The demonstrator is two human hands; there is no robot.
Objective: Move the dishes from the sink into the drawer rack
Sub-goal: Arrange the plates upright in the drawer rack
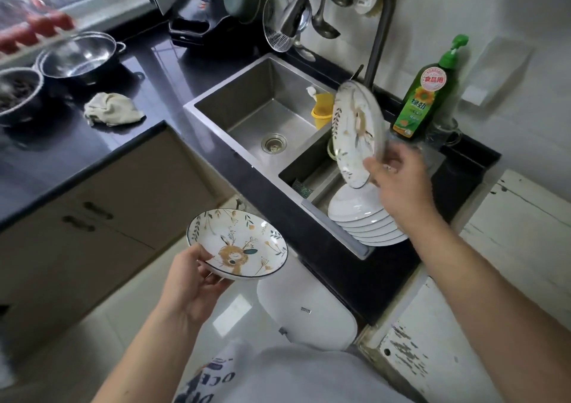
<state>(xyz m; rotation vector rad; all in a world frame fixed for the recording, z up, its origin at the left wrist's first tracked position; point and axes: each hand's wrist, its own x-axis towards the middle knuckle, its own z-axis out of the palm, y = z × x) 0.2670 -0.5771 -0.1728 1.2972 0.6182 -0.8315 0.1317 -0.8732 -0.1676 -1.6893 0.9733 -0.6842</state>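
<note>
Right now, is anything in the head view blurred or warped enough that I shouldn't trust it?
Head view: the right hand and its upright plate are motion-smeared; the left hand and its deer plate are sharp; wide-angle distortion bends the counter edge; window glare falls on the black counter at far left.

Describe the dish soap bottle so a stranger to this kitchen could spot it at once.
Start at the steel double sink set in the black countertop and follow the tall curved faucet to its base. The dish soap bottle stands just right of it against the wall. It is the only green bottle, with a pump top and a sunflower label.
</note>
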